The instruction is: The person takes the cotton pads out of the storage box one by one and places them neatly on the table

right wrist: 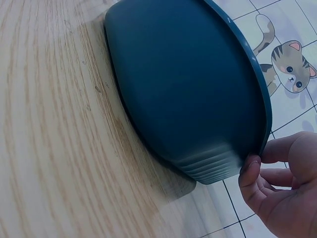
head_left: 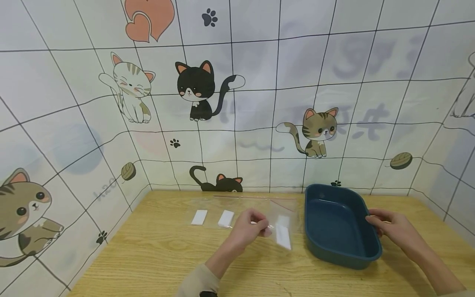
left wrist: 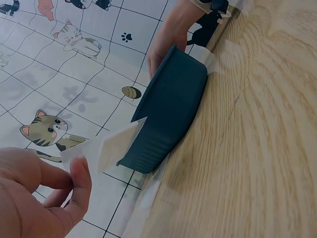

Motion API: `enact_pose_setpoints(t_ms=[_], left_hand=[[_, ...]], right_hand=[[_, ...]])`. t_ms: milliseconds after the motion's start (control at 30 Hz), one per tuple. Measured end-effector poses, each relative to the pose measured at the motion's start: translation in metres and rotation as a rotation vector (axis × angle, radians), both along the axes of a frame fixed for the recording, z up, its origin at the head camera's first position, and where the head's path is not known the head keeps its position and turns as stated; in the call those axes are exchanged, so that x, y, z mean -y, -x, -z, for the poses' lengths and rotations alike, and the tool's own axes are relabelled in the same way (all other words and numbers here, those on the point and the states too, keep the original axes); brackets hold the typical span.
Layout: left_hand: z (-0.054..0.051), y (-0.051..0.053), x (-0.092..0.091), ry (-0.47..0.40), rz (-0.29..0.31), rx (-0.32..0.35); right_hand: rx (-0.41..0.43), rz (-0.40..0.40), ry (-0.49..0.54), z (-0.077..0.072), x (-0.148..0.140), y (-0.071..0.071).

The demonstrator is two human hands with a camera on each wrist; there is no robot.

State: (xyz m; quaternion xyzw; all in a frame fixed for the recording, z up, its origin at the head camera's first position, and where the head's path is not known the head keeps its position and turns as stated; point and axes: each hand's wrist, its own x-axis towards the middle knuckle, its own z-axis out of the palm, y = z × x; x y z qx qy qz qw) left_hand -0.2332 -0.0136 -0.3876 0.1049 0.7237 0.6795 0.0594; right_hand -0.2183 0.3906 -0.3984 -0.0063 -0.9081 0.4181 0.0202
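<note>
My left hand pinches the edge of a small clear plastic bag between thumb and fingers. A white rectangular piece shows inside the bag, which hangs tilted above the table just left of a dark blue-green plastic bin. The bin is open-topped with rounded corners, and no contents show in it. On its right side, my right hand grips the rim, thumb on the outside in the right wrist view. Ribbed lines mark the outer wall near that hand.
On the wooden table, left of the held bag, lie clear bags with a white piece and another white piece. A cat-print tiled sheet rises behind the table and along both sides.
</note>
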Motion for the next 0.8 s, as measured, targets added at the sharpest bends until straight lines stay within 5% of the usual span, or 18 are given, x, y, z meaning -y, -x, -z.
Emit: enact_pose_setpoints(t_ms=[800], left_hand=[[0.020, -0.001, 0.024, 0.078, 0.109, 0.024]], right_hand=[[0.006, 0.004, -0.007, 0.000, 0.000, 0.001]])
